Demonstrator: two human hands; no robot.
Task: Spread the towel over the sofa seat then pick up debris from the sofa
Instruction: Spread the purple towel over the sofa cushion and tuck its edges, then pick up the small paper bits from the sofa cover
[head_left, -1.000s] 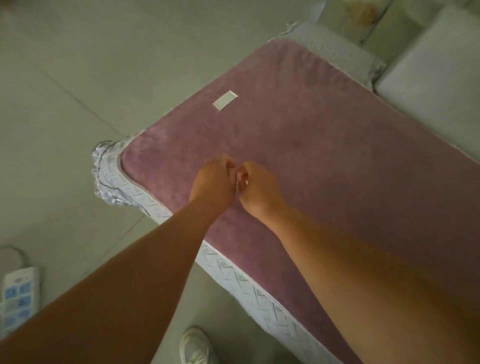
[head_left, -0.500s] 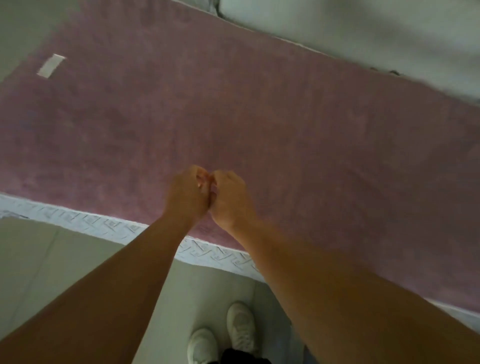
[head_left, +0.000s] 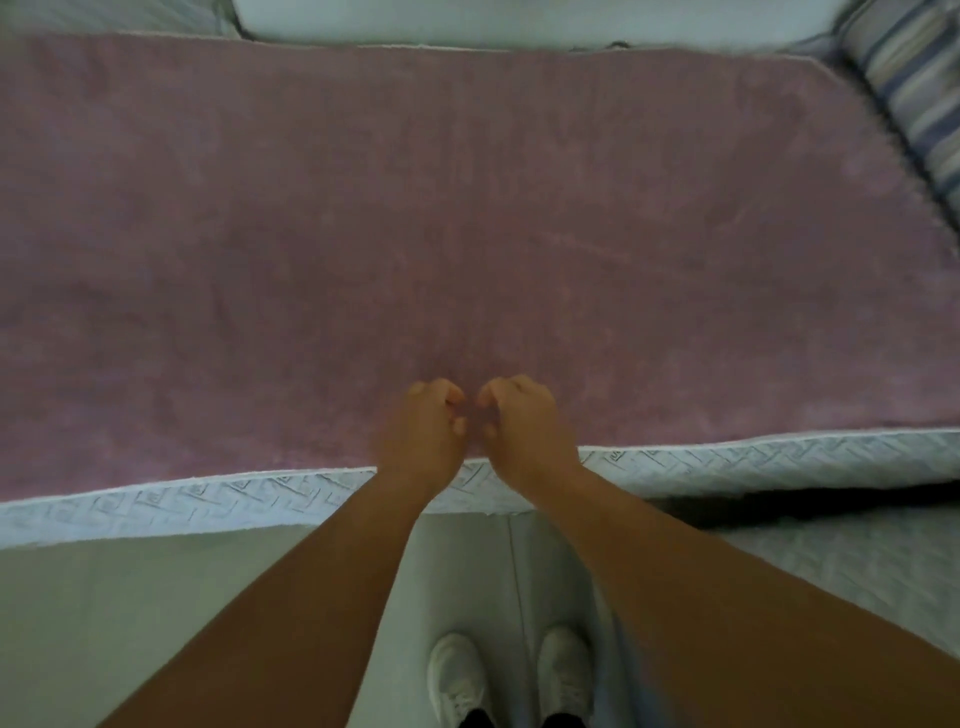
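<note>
A mauve towel (head_left: 467, 208) lies flat over the sofa seat and covers nearly all of it. The seat's white quilted cover (head_left: 208, 504) shows as a strip along the front edge. My left hand (head_left: 426, 431) and my right hand (head_left: 524, 426) hover side by side over the towel's front edge, a small gap between them. Both have their fingers curled in with the fingertips pinched. I see no debris on the towel, and anything tiny inside either hand is hidden.
Pale back cushions (head_left: 467, 21) run along the far side. A blue striped pillow (head_left: 914, 88) leans at the right end. More quilted cover (head_left: 831, 561) hangs at the lower right. My white shoes (head_left: 457, 675) stand on the light floor (head_left: 104, 623).
My view has swung right along the sofa, so the white label on the towel has left the view and the striped pillow has appeared. My touching hands have parted slightly.
</note>
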